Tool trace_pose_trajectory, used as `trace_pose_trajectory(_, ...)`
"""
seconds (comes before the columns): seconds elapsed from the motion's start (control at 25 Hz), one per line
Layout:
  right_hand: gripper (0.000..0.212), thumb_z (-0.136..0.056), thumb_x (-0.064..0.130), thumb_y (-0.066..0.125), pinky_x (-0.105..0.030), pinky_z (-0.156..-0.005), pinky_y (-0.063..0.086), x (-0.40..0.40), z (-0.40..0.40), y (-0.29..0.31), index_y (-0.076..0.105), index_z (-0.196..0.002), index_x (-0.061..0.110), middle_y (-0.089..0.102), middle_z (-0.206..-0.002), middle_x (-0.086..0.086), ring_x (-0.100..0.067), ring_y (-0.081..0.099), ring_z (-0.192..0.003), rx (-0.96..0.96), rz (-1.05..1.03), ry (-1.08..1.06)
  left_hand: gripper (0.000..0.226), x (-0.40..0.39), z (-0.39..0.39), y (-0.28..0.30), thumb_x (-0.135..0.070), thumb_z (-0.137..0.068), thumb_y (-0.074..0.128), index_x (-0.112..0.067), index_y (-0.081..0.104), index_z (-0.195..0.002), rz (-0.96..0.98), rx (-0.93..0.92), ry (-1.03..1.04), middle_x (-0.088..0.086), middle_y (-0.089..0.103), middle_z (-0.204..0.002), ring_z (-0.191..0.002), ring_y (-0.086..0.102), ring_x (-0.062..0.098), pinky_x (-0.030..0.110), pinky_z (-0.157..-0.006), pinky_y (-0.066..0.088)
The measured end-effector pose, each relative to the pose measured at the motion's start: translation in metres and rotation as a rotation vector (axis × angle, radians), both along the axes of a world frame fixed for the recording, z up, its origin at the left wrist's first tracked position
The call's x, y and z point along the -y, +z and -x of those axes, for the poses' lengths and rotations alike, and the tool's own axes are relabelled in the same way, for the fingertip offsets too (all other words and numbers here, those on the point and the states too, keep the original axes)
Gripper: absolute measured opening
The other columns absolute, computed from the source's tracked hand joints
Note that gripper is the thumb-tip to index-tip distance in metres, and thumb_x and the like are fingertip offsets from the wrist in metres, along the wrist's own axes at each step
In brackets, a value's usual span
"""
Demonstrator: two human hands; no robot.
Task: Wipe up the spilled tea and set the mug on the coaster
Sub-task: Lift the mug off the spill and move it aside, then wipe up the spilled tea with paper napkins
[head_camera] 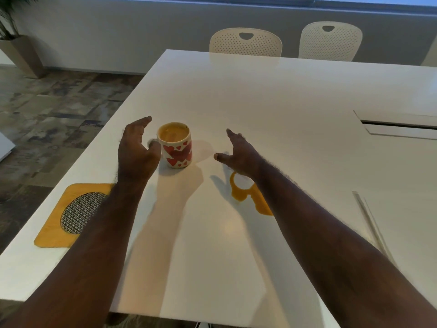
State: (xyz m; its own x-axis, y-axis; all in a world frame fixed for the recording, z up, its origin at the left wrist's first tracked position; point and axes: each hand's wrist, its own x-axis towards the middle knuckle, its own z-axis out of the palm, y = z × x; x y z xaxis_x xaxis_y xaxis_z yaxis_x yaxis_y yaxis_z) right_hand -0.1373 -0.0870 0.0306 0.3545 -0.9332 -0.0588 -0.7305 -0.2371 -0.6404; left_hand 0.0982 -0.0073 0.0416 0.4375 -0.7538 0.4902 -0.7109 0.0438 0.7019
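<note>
We see both hands, left [136,147] and right [238,152], open, flanking the heart-patterned ceramic mug [176,145]; orange tea puddle [248,195] on the white bench [260,95].

Office meeting room: conference table [260,102], chairs [246,43].

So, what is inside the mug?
The mug holds light brown tea almost up to its rim. The tea is cloudy, so the bottom of the mug cannot be seen.

A wide white desk [260,95] is seen under soft, bluish daylight. Two white perforated chairs [246,42] are drawn up at its far edge, before a pale grey wall [118,27]. A mottled, patchwork floor [47,110] and a potted plant [14,39] are seen at left.
</note>
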Motion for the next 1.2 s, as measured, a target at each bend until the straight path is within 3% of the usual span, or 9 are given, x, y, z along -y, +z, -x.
trace_pose_trajectory(0.08,0.088,-0.092,0.046,0.06,-0.046,-0.121,0.014,-0.012,0.02,-0.007,0.008,-0.157,0.017,0.007,-0.165,-0.006,-0.026,0.002,-0.152,-0.065,0.028,-0.01,0.053,-0.005,0.02,0.0,-0.016,-0.084,0.06,-0.013,0.052,-0.136,0.042,0.066,-0.048,0.008,0.053,-0.141,-0.131,0.047,0.024,0.039,-0.108,0.039)
trace_pose_trajectory(0.16,0.086,-0.093,0.051,0.054,-0.05,-0.118,0.013,-0.026,0.04,-0.014,0.006,-0.157,0.019,0.003,-0.165,-0.003,-0.027,-0.003,-0.151,-0.131,0.074,-0.033,0.056,-0.009,0.042,-0.001,-0.021,-0.083,0.055,-0.01,0.05,-0.138,0.036,0.151,-0.081,0.011,0.051,-0.143,-0.136,0.041,0.029,0.053,-0.114,0.031)
trace_pose_trajectory(0.24,0.083,-0.095,0.056,0.047,-0.048,-0.116,0.014,-0.037,0.061,-0.022,0.004,-0.156,0.02,0.002,-0.165,-0.001,-0.025,-0.004,-0.15,-0.18,0.149,-0.068,0.057,-0.009,0.068,-0.002,-0.028,-0.085,0.049,-0.011,0.048,-0.14,0.012,0.228,-0.109,0.011,0.047,-0.147,-0.141,0.034,0.03,0.051,-0.119,0.018)
trace_pose_trajectory(0.56,0.083,-0.094,0.069,0.022,-0.037,-0.11,-0.002,-0.07,0.156,-0.038,-0.001,-0.156,0.02,-0.005,-0.165,0.001,-0.02,-0.012,-0.149,-0.371,0.237,-0.229,0.064,0.0,0.195,-0.013,-0.04,-0.089,0.047,-0.023,0.033,-0.149,-0.107,0.283,-0.347,0.0,0.024,-0.161,-0.151,0.011,0.022,0.048,-0.12,0.0)
trace_pose_trajectory(0.84,0.078,-0.097,0.064,0.022,-0.031,-0.111,-0.008,-0.1,0.245,-0.038,0.002,-0.157,0.017,-0.004,-0.165,0.001,-0.013,-0.018,-0.145,-0.419,0.224,-0.348,0.064,0.001,0.291,-0.027,-0.039,-0.09,0.043,-0.023,0.032,-0.15,-0.174,0.301,-0.556,0.001,0.025,-0.161,-0.151,0.011,0.021,0.044,-0.12,-0.004)
trace_pose_trajectory(0.96,0.075,-0.099,0.06,0.023,-0.03,-0.112,-0.008,-0.111,0.281,-0.04,0.004,-0.157,0.016,-0.001,-0.165,0.0,-0.016,-0.012,-0.15,-0.413,0.185,-0.407,0.061,-0.001,0.328,-0.034,-0.036,-0.092,0.045,-0.023,0.031,-0.15,-0.225,0.333,-0.651,0.001,0.027,-0.16,-0.151,0.01,0.02,0.043,-0.12,-0.006)
trace_pose_trajectory(1.08,0.071,-0.1,0.055,0.025,-0.037,-0.119,-0.001,-0.125,0.311,-0.044,0.01,-0.156,0.015,0.009,-0.165,-0.002,-0.02,-0.003,-0.152,-0.414,0.131,-0.478,0.058,-0.005,0.361,-0.041,-0.035,-0.09,0.044,-0.021,0.038,-0.147,-0.276,0.324,-0.737,0.002,0.037,-0.155,-0.147,0.023,0.022,0.043,-0.121,0.001)
trace_pose_trajectory(1.2,0.068,-0.096,0.058,0.035,-0.047,-0.115,0.025,-0.137,0.326,-0.043,0.029,-0.152,0.019,0.033,-0.158,-0.002,-0.027,0.026,-0.147,-0.478,0.158,-0.585,0.047,-0.008,0.385,-0.045,-0.028,-0.09,0.05,-0.02,0.054,-0.136,-0.295,0.33,-0.734,0.003,0.053,-0.141,-0.13,0.046,0.025,0.043,-0.111,0.036)
